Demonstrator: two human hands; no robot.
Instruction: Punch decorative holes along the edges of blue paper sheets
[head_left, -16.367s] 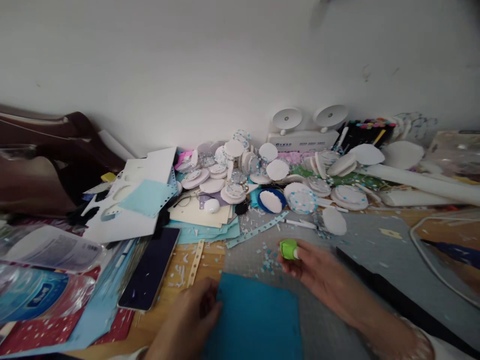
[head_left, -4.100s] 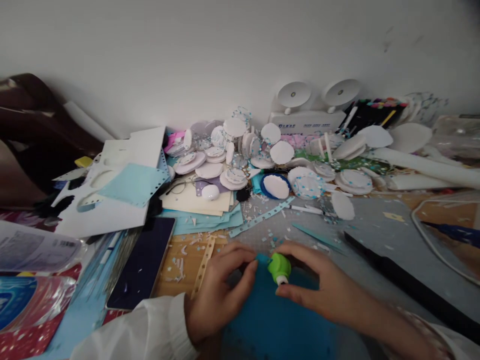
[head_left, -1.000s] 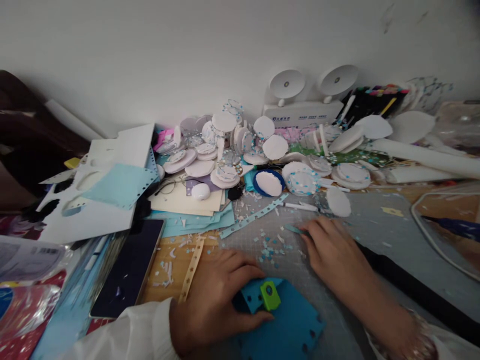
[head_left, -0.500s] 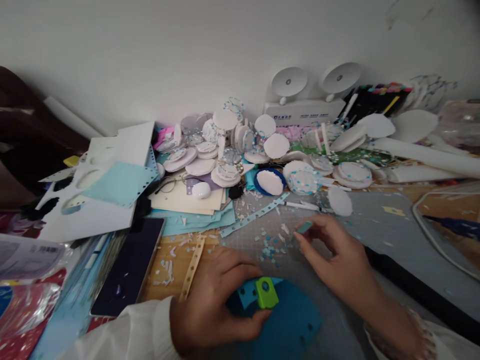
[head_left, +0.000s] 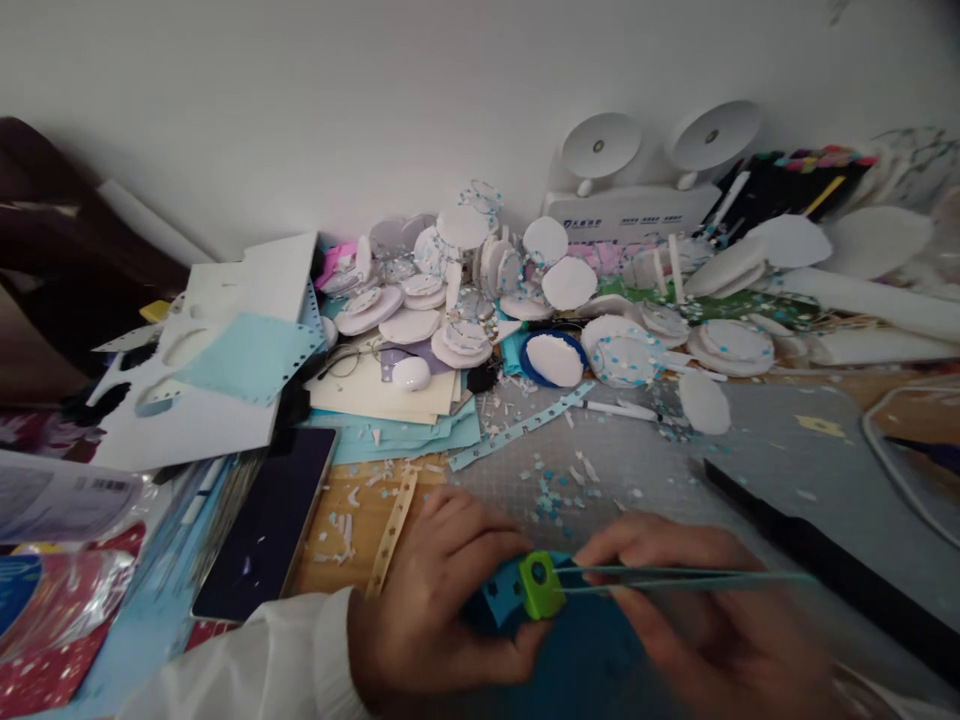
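Observation:
My left hand [head_left: 450, 590] is closed around a small lime-green craft punch [head_left: 541, 585], fingers above and thumb below. A blue paper piece [head_left: 504, 592] with punched shapes sticks out of its left side. My right hand [head_left: 697, 610], partly blurred, pinches thin teal tweezers [head_left: 720, 577], whose two slim arms point left with the tips at the punch's right side. Beneath both hands lies a darker blue sheet [head_left: 577, 665], mostly hidden. Small blue and white punched bits [head_left: 553, 495] are scattered just beyond the hands on the grey mat [head_left: 645, 465].
A black pen-like tool [head_left: 817, 540] lies right of my right hand. Left are a dark phone [head_left: 266, 525] and a punched cream strip [head_left: 391, 530]. White discs [head_left: 461, 340] with blue dots crowd the back, below a white two-headed lamp [head_left: 634, 205]. Blue paper sheets [head_left: 397, 437] are stacked behind.
My right hand has come down and toward the punch, bringing the tweezers level with their tips at it. My left hand keeps its hold on the punch. The camera view has shifted slightly.

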